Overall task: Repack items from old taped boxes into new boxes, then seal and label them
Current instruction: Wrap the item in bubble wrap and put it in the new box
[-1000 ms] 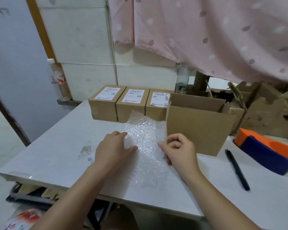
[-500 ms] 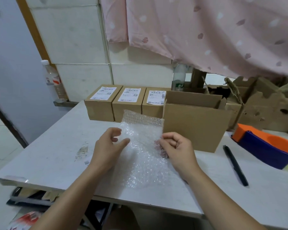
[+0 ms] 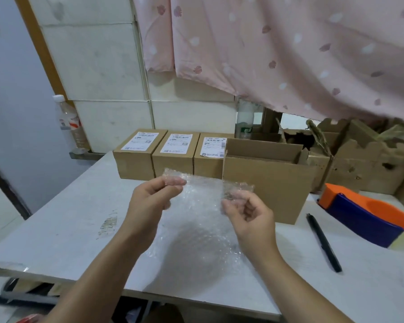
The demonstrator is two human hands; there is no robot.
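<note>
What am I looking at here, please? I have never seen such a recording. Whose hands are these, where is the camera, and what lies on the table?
There is no machine here: a person works with two bare hands. The single picture comes from a camera worn on the person's head, looking forward and down. The left hand and the right hand each pinch the upper edge of a clear sheet of bubble wrap, whose lower part reaches the white table. Behind it stands an open brown cardboard box; left of that, three closed brown cardboard boxes with white labels. At the right lie a black pen and an orange and blue plastic tool, probably a tape dispenser.
</note>
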